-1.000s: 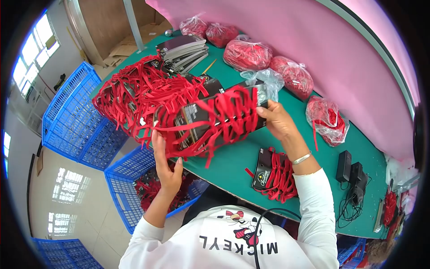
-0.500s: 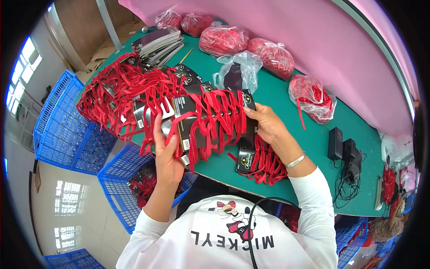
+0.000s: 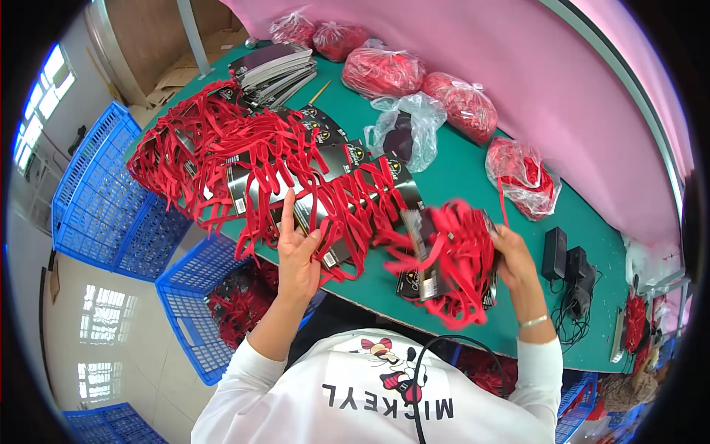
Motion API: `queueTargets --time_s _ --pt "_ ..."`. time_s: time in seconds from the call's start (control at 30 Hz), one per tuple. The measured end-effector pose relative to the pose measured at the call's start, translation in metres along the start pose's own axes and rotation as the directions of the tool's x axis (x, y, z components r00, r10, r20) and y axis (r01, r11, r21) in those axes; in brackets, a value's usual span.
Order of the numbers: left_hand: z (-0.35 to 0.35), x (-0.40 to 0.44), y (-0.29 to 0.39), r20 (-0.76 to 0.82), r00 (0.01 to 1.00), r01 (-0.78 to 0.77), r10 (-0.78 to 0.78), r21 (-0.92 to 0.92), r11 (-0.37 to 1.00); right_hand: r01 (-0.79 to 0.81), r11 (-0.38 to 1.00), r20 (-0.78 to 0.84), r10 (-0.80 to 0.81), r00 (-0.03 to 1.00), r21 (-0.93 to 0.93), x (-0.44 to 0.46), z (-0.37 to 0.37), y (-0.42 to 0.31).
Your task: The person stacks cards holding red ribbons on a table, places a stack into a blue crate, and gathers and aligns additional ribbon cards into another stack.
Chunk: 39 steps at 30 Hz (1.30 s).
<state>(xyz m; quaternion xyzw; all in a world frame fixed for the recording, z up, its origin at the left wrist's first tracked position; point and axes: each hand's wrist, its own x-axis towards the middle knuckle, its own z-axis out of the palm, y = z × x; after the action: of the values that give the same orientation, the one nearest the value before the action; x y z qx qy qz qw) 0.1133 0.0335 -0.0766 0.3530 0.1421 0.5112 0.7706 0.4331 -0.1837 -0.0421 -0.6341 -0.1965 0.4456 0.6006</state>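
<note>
In my right hand [image 3: 516, 260], closed at its right edge, is a bunch of black cards with red ribbon loops [image 3: 458, 259], smeared by motion. It hangs over another ribboned black card [image 3: 407, 283] at the table's front. My left hand [image 3: 298, 263] has its index finger and thumb stretched apart, with the other fingers partly hidden. It is at the front edge of a ribboned card row [image 3: 355, 203] lying on the table; whether it touches them I cannot tell. Further left is a big heap of ribboned cards [image 3: 196, 144].
On the green table [image 3: 458, 181] stand a stack of cards [image 3: 277, 74], clear bags of red ribbon [image 3: 384, 70], an opened plastic bag [image 3: 421, 133] and black adapters with cables [image 3: 573, 266]. Blue baskets [image 3: 188, 296] stand at the left, below the table.
My right hand has moved right and a little toward me, carrying a bunch of ribboned cards away from the row. My left hand has come off the cards it was supporting.
</note>
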Motion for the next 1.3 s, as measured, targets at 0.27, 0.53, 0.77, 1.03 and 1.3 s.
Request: queueTargets --time_s 0.27,0.53,0.77,1.03,1.3 --pt "0.005 -0.006 -0.001 0.003 0.999 0.04 -0.04 -0.027 0.999 0.4 0.53 0.01 -0.593 0.805 -0.748 0.004 0.032 -0.026" --pt "-0.009 -0.006 0.002 -0.063 0.99 0.124 -0.13 -0.092 0.988 0.301 0.927 0.198 -0.259 0.945 -0.224 0.022 0.134 -0.048" --pt "-0.04 -0.007 0.045 -0.05 0.827 -0.306 0.561 0.795 0.523 0.207 0.975 0.057 -0.202 0.978 -0.082 0.014 0.058 -0.039" --pt "-0.053 0.058 0.053 0.033 0.863 -0.136 0.503 0.976 0.17 0.055 0.859 -0.051 -0.094 0.994 -0.508 -0.003 -0.006 -0.007" --pt "-0.048 0.058 0.077 -0.15 0.907 -0.21 0.394 0.649 0.731 -0.115 0.299 -0.122 -0.003 0.993 -0.947 -0.017 0.008 -0.049"
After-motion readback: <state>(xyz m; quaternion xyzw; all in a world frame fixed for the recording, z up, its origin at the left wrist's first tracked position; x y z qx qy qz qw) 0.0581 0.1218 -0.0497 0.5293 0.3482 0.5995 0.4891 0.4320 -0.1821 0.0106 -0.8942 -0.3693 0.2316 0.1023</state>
